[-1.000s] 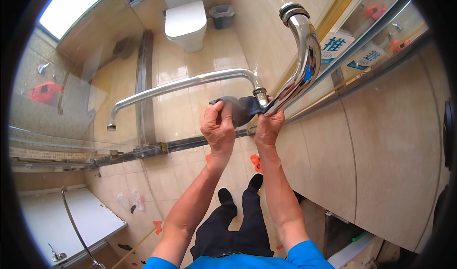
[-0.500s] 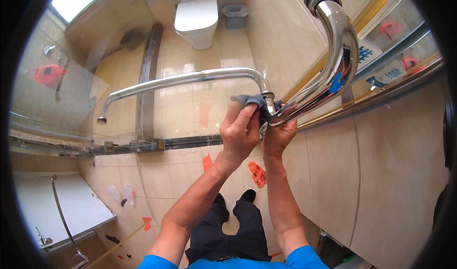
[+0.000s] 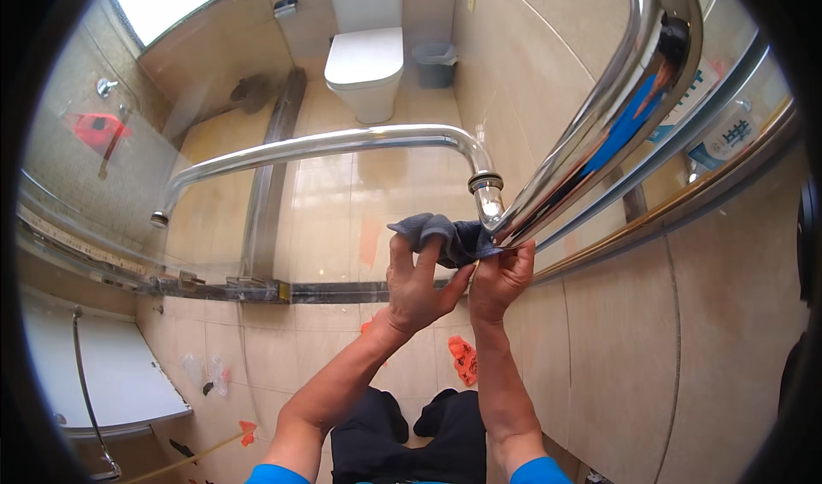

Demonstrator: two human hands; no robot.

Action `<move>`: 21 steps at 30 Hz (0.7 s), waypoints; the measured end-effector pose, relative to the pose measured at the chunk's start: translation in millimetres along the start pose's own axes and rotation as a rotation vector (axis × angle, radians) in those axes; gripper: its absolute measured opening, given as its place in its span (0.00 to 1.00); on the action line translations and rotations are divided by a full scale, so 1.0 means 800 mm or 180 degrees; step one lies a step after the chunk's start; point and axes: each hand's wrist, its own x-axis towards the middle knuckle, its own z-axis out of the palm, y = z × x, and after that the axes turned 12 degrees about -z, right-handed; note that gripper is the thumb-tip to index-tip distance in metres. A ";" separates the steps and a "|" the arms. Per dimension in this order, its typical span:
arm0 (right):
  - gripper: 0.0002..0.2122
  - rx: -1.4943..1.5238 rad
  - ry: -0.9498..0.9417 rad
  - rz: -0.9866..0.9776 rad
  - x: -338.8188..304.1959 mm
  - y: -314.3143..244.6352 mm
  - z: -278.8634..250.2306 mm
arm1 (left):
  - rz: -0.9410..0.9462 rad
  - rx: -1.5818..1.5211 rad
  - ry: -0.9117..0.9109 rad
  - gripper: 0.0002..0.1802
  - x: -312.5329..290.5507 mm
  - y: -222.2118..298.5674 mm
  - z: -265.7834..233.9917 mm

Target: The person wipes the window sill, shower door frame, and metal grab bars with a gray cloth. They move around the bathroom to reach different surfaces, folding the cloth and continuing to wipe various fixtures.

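A dark grey cloth (image 3: 441, 237) is bunched at the lower end of a large shiny chrome handle (image 3: 612, 111). My left hand (image 3: 417, 291) grips the cloth from the left, its fingertips partly hidden in the folds and its thumb reaching toward the other hand. Close beside it, my right hand (image 3: 501, 283) pinches the cloth's right edge just under the handle's end, fingers bent. From that same corner a thinner-looking chrome bar (image 3: 342, 144) stretches left across the glass, with a ringed collar (image 3: 485, 182) just above the cloth.
Beyond the glass stand a white toilet (image 3: 366, 64) and a grey bin (image 3: 435, 64). A dark sill (image 3: 342, 293) crosses the tiled floor. Orange-red scraps (image 3: 463, 361) lie near my feet. At left is a white panel (image 3: 111, 373) with a chrome bar; tiled wall (image 3: 616, 338) rises at right.
My view has shifted, so the large handle appears higher and closer. The cloth now sits below the collar, and my left hand's fingers and thumb have spread wider.
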 end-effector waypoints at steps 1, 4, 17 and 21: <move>0.10 -0.0135 -0.0050 -0.0198 0.006 0.000 0.002 | 0.0098 0.0085 0.0029 0.36 0.001 -0.002 0.003; 0.13 -0.0763 -0.0204 -0.0906 0.009 0.022 -0.007 | 0.0457 0.0320 0.0053 0.32 0.000 -0.010 0.011; 0.10 -0.1611 -0.0441 -0.0696 -0.137 0.251 -0.145 | 0.0843 0.0517 -0.0104 0.20 -0.172 -0.203 0.128; 0.11 -0.1218 -0.0288 -0.0359 -0.146 0.280 -0.171 | 0.0830 0.0394 -0.0213 0.19 -0.188 -0.219 0.140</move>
